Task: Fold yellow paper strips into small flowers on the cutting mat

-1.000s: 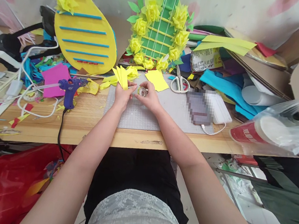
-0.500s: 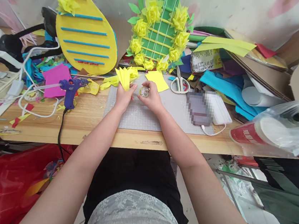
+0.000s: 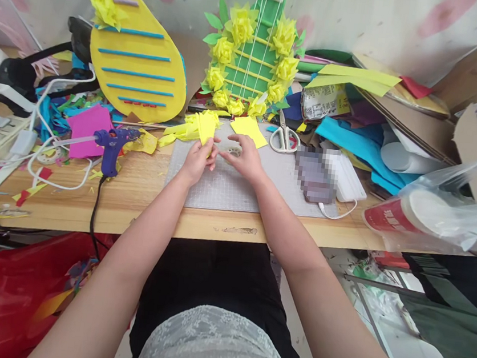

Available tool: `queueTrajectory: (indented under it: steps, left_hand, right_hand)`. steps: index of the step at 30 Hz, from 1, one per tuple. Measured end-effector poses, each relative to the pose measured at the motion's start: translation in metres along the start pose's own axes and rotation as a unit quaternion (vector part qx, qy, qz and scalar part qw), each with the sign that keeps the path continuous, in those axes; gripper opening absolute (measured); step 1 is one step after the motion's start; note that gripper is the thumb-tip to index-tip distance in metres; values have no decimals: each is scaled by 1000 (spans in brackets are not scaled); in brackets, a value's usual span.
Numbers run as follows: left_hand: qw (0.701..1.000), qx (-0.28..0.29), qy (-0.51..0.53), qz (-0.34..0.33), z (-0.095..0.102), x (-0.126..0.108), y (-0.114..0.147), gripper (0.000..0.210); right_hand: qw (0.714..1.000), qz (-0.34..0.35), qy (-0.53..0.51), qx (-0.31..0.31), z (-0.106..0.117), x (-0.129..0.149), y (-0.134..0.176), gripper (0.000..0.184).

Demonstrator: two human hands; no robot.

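My left hand [image 3: 199, 159] pinches a bunch of yellow paper strips [image 3: 204, 125] over the grey cutting mat [image 3: 229, 186]. My right hand [image 3: 245, 157] rests on the mat just to the right, fingers spread over a small clear tape roll [image 3: 234, 151] that lies under them. The fingertips of both hands nearly meet. A yellow paper square [image 3: 249, 129] lies just beyond my right hand.
A purple glue gun [image 3: 111, 144] lies left on the wooden desk [image 3: 132, 201], scissors [image 3: 283, 137] and a phone [image 3: 313, 175] right of the mat. Yellow [image 3: 136, 70] and green [image 3: 252, 60] paper instruments lean on the wall. Paper stacks, cardboard and a bagged cup [image 3: 406, 218] crowd the right.
My right hand has lowered the tape roll onto the mat and opened over it. My left hand has turned the yellow strips down toward the mat.
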State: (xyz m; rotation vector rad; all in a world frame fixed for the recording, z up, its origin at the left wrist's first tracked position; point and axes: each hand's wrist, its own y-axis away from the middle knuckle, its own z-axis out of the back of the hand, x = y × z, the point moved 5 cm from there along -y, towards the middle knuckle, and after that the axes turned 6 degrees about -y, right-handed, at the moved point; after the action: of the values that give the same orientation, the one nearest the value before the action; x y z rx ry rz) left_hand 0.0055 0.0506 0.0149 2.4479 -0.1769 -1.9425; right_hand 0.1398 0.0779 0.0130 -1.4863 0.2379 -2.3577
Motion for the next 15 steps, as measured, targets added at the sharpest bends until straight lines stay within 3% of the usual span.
queueTrajectory:
  steps: [2,6,11,15]
  left_hand:
    - [998,51,-13,15,-5,1,2,19]
    - [988,123,-57,68,-11,8,3,21]
    - [969,185,-118,110,-14,14,2,23]
    - [963,194,-147,113,-15,12,3,17]
  right_hand:
    - [994,-12,-107,-6,3,2,-1,40]
    - [957,-81,-276,39,-1,2,-2,50]
    - [930,-108,-342,81,-4,5,-2,44]
    - [925,-114,-355,76,-3,6,-2,41]
